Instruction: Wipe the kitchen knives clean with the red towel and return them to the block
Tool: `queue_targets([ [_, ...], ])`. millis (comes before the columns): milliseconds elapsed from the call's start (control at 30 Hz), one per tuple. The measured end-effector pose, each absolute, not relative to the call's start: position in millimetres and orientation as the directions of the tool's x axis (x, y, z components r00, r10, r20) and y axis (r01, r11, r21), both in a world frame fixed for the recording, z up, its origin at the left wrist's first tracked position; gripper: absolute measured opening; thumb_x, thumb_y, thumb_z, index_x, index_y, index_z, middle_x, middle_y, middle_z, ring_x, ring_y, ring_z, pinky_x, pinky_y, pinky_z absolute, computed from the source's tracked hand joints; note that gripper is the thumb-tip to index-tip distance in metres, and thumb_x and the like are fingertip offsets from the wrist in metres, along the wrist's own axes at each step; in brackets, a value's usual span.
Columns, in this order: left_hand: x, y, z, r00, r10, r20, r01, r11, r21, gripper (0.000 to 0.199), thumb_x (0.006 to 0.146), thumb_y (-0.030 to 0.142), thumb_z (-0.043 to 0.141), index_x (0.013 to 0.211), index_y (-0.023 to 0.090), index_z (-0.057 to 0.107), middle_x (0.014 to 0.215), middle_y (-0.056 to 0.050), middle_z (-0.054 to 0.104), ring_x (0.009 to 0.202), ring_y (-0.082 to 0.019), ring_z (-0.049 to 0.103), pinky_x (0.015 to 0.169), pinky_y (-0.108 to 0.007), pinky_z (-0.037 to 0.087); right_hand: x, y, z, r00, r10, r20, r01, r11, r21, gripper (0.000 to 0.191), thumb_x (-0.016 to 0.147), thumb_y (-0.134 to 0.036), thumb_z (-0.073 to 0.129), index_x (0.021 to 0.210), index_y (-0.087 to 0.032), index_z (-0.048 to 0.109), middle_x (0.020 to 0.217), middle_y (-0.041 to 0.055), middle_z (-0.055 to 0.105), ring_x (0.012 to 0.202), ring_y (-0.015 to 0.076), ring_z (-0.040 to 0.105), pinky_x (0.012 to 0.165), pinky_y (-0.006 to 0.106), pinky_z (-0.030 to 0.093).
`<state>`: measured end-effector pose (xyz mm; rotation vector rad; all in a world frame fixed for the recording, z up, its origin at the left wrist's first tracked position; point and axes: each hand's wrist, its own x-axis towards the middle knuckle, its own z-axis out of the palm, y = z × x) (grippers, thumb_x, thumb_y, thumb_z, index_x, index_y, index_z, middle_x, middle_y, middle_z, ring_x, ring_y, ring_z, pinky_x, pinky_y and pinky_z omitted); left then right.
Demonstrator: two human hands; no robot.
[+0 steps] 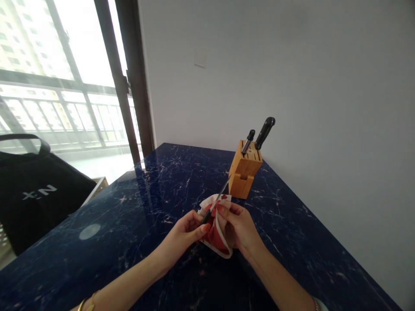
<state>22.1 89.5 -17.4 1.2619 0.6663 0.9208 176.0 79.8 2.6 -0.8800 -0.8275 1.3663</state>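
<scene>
Left hand: the left hand (180, 236) is curled nearly shut around the dark end of a kitchen knife (221, 192); its fingers hide most of the grip.
Right hand: the right hand (239, 226) pinches the edge of a red-and-white cloth pouch (216, 236), fingers over the fabric, thumb out of sight behind it.
Knife: the thin blade slants up and away past the top of the pouch, pointing toward the block. From here I can't tell whether any of it passes inside the cloth.
Pouch: it is held up just above the countertop between both hands, its white-trimmed edge curving around a red middle. Whatever lies deep inside is hidden.
Knife block: a bamboo knife block (244, 169) stands upright just beyond the hands, holding two black-handled knives (264, 133), their blades sunk out of view.
Countertop: navy marble (168, 172) with pale veins runs under everything.
Left side: a black tote bag (35, 201) is cut off by the frame.
</scene>
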Motion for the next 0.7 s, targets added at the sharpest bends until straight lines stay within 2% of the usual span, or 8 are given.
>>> queue_targets([
  [133, 19, 90, -16, 0.355, 0.933, 0.061, -0.04, -0.051, 0.998, 0.028, 0.072, 0.038, 0.061, 0.072, 0.018, 0.042, 0.054, 0.008, 0.049, 0.044, -0.006, 0.043, 0.043, -0.016, 0.03, 171, 78, 4, -0.015, 1.0, -0.028, -0.515, -0.032, -0.857, 0.022, 0.068, -0.035, 0.066, 0.078, -0.015, 0.065, 0.067, 0.0027, 0.064, 0.059, 0.0138, 0.056, 0.062, 0.027, 0.043],
  [267, 17, 89, -16, 0.278, 0.943, 0.181, 0.11, -0.219, 0.97, 0.023, 0.072, 0.035, 0.059, 0.07, 0.018, 0.044, 0.062, 0.004, 0.055, 0.057, -0.011, 0.052, 0.051, -0.02, 0.037, 163, 74, 5, -0.078, 0.997, 0.012, -0.495, -0.028, -0.868, 0.024, 0.07, -0.04, 0.063, 0.074, -0.016, 0.064, 0.063, 0.0015, 0.06, 0.055, 0.0129, 0.053, 0.056, 0.026, 0.041],
  [500, 15, 90, -15, 0.276, 0.945, 0.176, 0.208, -0.237, 0.949, 0.019, 0.074, 0.031, 0.055, 0.07, 0.019, 0.042, 0.059, 0.005, 0.052, 0.054, -0.011, 0.05, 0.049, -0.02, 0.036, 162, 73, -2, -0.093, 0.996, -0.011, -0.464, -0.053, -0.884, 0.024, 0.069, -0.038, 0.064, 0.078, -0.016, 0.065, 0.064, 0.0014, 0.062, 0.056, 0.0136, 0.055, 0.06, 0.027, 0.043],
  [600, 14, 90, -15, 0.27, 0.935, 0.231, 0.313, -0.312, 0.897, 0.012, 0.075, 0.025, 0.052, 0.07, 0.02, 0.042, 0.062, 0.004, 0.053, 0.058, -0.013, 0.051, 0.052, -0.022, 0.037, 162, 73, -8, -0.088, 0.996, -0.027, -0.411, -0.061, -0.91, 0.02, 0.067, -0.033, 0.067, 0.077, -0.016, 0.064, 0.068, 0.001, 0.063, 0.061, 0.0139, 0.057, 0.065, 0.028, 0.043],
  [700, 13, 86, -14, 0.321, 0.89, 0.324, 0.446, -0.444, 0.777, 0.005, 0.077, 0.02, 0.047, 0.073, 0.021, 0.044, 0.071, 0.001, 0.055, 0.066, -0.015, 0.053, 0.059, -0.025, 0.038, 161, 73, -10, -0.027, 1.0, 0.002, -0.37, -0.008, -0.929, 0.017, 0.061, -0.027, 0.072, 0.065, -0.016, 0.061, 0.069, 0.0004, 0.064, 0.064, 0.0139, 0.057, 0.067, 0.027, 0.043],
])
